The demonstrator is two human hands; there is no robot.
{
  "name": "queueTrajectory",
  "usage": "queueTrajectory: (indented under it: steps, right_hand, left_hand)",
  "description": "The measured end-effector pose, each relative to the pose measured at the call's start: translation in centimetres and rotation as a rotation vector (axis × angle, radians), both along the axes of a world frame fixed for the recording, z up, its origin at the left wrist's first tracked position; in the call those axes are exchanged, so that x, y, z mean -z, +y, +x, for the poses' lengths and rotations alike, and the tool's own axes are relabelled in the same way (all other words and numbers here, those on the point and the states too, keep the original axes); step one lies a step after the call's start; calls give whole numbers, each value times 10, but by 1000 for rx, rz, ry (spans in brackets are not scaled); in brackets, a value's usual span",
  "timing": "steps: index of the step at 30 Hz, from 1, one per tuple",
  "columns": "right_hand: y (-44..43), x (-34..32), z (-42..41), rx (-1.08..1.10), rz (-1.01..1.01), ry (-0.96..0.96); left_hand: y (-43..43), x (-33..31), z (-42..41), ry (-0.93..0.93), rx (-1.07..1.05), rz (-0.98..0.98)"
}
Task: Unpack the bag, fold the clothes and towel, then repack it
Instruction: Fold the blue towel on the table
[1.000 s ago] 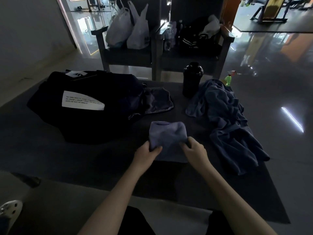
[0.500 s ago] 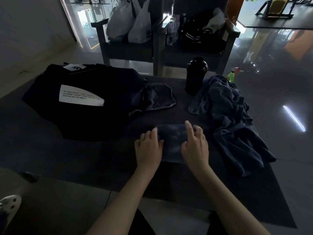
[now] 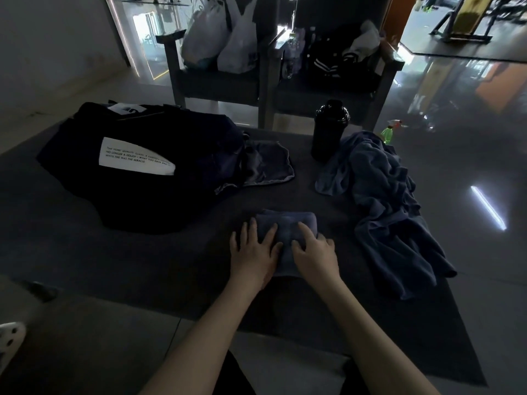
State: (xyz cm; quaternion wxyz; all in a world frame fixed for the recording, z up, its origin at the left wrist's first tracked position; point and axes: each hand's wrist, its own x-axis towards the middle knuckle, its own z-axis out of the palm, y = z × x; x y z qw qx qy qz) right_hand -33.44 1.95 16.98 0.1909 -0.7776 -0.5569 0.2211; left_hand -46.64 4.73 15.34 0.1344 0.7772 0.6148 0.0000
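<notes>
**Both hands flat on a folded cloth, dim mat**

Light is poor; most dark surfaces blend together. The bag (image 3: pixel 148 172) reads as one black slumped mass at the left of the mat (image 3: pixel 119 258), its opening and straps impossible to trace. A white label (image 3: pixel 137 156) on it carries small black print, only partly legible. A second white tag at its far edge is too small to read.

The cloth (image 3: pixel 288 226), bluish-grey and soft-looking, lies as a compact rounded rectangle at mat centre. Its near edge is covered by the hands, so the number of folds cannot be told. Left hand (image 3: pixel 253 255) is open, palm down, fingers spread on the cloth's left part. Right hand (image 3: pixel 313 256) is open too, fingers slightly curled, pressing on the cloth's right part. Neither grips anything.

A grey garment (image 3: pixel 268 165) with a pale hem lies flat just beside the bag, one edge tucked under it. A blue towel (image 3: pixel 390 212), nubbly and heavily rumpled, sprawls on the right, its lower end reaching the mat edge. A black bottle (image 3: pixel 328 129), cylindrical with a ridged lid, stands upright at the towel's far end. A green spray bottle (image 3: pixel 389 132) shows only its top behind the towel.

Behind, a bench (image 3: pixel 265 81) holds white plastic bags (image 3: pixel 219 38) and dark, indistinct items. A pale spotted shoe (image 3: pixel 10 337) is cut off at the left frame edge.
</notes>
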Motion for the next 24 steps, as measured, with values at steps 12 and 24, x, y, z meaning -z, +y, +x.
queueTrajectory:
  steps: [12,24]
  right_hand:
    - [23,4,17,-39,373,381]
    - [119,18,28,-180,84,-135]
  left_hand:
    - [13,-27,16,-661,-196,56]
    - [117,-3,22,-85,55,21]
